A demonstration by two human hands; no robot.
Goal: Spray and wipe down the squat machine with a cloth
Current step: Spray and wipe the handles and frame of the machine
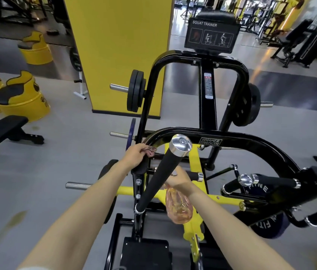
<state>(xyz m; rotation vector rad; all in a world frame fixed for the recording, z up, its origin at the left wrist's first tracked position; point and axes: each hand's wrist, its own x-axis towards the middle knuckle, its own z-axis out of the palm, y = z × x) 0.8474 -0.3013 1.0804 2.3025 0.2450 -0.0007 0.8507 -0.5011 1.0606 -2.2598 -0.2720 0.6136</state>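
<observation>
Cloth (149, 150) is bunched in my left hand (134, 155). My fingers are curled round it and press it against the black frame tube (241, 138) of the squat machine (202, 55), just left of the padded handle (159, 176) with the chrome cap. My right hand (181, 181) is just right of that handle and partly hidden behind it. It grips the neck of an orange-tinted spray bottle (179, 207), whose body hangs below my wrist. I cannot see the nozzle or which way it points.

The handle slants up and away between my two hands. The frame tube passes behind its cap and arcs off to the right and down, so its long axis leads away from the cloth towards the far right of the handle. My left hand is already on the tube and is the nearer one. I judge the next wipe should follow that curve, and the bottle would have to come round the handle to spray there.

Beyond the handle's cap a badge (210, 141) reads "HAMMER STRENGTH". Higher up, a placard (212, 34) reads "SQUAT TRAINER". Right of the handle, a weight plate (258, 189) shows "FITNE". The sticker (208, 85) on the centre post is too small to read.
</observation>
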